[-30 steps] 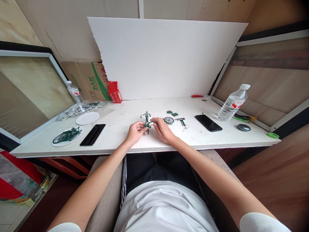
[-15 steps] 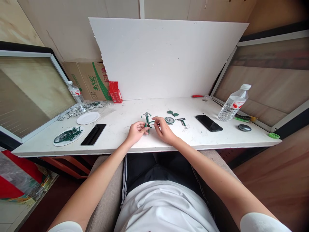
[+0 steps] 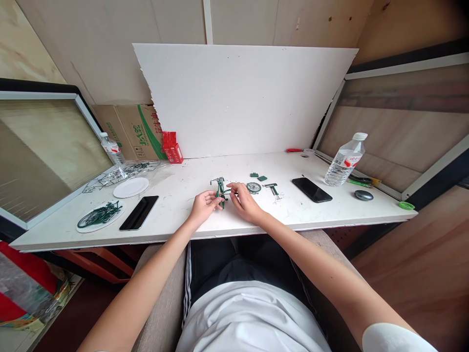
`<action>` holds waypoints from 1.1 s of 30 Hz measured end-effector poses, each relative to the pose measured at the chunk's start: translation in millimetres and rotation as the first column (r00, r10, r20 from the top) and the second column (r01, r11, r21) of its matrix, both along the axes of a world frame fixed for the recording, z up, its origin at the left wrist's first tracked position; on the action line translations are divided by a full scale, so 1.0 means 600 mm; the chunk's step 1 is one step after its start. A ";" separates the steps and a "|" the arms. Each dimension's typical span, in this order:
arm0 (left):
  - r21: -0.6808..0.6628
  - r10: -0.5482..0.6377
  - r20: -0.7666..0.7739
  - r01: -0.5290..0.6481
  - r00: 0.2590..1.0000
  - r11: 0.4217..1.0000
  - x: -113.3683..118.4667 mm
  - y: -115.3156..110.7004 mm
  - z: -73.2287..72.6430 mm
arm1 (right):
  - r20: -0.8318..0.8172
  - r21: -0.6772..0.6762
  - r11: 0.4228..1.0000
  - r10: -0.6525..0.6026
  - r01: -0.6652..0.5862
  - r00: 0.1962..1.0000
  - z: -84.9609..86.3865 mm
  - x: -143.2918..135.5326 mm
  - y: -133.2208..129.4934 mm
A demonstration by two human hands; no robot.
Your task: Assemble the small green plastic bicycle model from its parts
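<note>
A small green model bicycle frame (image 3: 220, 187) stands on the white table (image 3: 205, 171) near its front edge. My left hand (image 3: 203, 205) pinches the lower part of the frame. My right hand (image 3: 244, 201) grips the frame from the right side with fingertips together. Just right of my right hand lie a small spoked wheel (image 3: 253, 187), two green blocks (image 3: 258, 176) and a small green and silver part (image 3: 273, 189).
A black phone (image 3: 311, 189), a water bottle (image 3: 341, 161) and a dark oval object (image 3: 364, 195) lie to the right. To the left are a black tray (image 3: 139, 212), two white plates (image 3: 131, 187), one with green parts (image 3: 99, 215), and part sprues (image 3: 120, 172).
The view has tilted slightly, so everything sits lower in frame. Both hands keep holding the green frame in about the same spot on the table.
</note>
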State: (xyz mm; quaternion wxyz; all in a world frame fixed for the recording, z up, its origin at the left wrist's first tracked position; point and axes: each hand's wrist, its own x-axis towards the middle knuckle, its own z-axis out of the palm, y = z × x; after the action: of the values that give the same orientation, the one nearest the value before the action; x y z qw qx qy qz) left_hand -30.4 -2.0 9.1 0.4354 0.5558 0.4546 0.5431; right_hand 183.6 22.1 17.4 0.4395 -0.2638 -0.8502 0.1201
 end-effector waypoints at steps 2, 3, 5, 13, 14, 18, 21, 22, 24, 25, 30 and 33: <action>0.002 0.017 0.020 -0.017 1.000 1.000 0.000 0.001 0.000 | -0.008 -0.019 1.000 -0.025 0.025 1.000 -0.001 0.000 0.002; 0.008 0.025 0.031 -0.025 0.999 1.000 -0.001 0.002 0.000 | -0.012 -0.024 0.999 -0.043 0.042 0.999 -0.002 0.000 0.003; 0.026 0.042 0.050 -0.044 0.998 0.999 -0.001 0.004 -0.001 | -0.009 -0.024 0.996 -0.083 0.083 0.997 -0.004 0.000 0.007; 0.107 0.273 -0.016 -0.269 0.962 0.957 -0.007 0.016 -0.023 | 0.205 -0.027 0.994 -0.101 0.109 0.973 -0.012 -0.002 0.015; 0.113 0.278 -0.014 -0.274 0.961 0.955 -0.007 0.018 -0.025 | 0.234 -0.032 0.995 -0.089 0.099 0.968 -0.013 -0.002 0.016; 0.112 0.264 0.005 -0.263 0.965 0.958 -0.006 0.022 -0.026 | 0.283 -0.034 0.995 -0.082 0.095 0.956 -0.017 -0.002 0.019; 0.104 0.257 0.007 -0.256 0.966 0.961 -0.005 0.020 -0.024 | 0.302 -0.025 0.995 -0.085 0.097 0.950 -0.017 -0.003 0.021; 0.102 0.255 0.000 -0.254 0.967 0.962 -0.005 0.020 -0.024 | 0.305 -0.024 0.995 -0.084 0.096 0.949 -0.016 -0.003 0.021; 0.097 0.251 -0.018 -0.248 0.968 0.964 -0.005 0.018 -0.024 | 0.305 -0.024 0.995 -0.082 0.094 0.949 -0.016 -0.003 0.021; 0.097 0.248 -0.026 -0.245 0.968 0.965 -0.006 0.018 -0.024 | 0.305 -0.024 0.995 -0.081 0.093 0.949 -0.016 -0.003 0.021; 0.108 0.226 -0.029 -0.222 0.974 0.969 -0.007 0.021 -0.029 | 0.289 -0.028 0.992 -0.110 0.124 0.951 -0.016 -0.006 0.020; 0.104 0.232 -0.019 -0.228 0.973 0.968 -0.009 0.025 -0.033 | 0.282 -0.023 0.975 -0.206 0.221 0.937 -0.019 -0.008 0.020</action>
State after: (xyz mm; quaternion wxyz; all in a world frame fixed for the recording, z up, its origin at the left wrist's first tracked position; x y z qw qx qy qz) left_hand -35.6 12.8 -10.5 0.3334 0.5292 0.4945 0.6035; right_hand 178.7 34.1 6.2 0.3191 -0.3807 -0.8661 0.0565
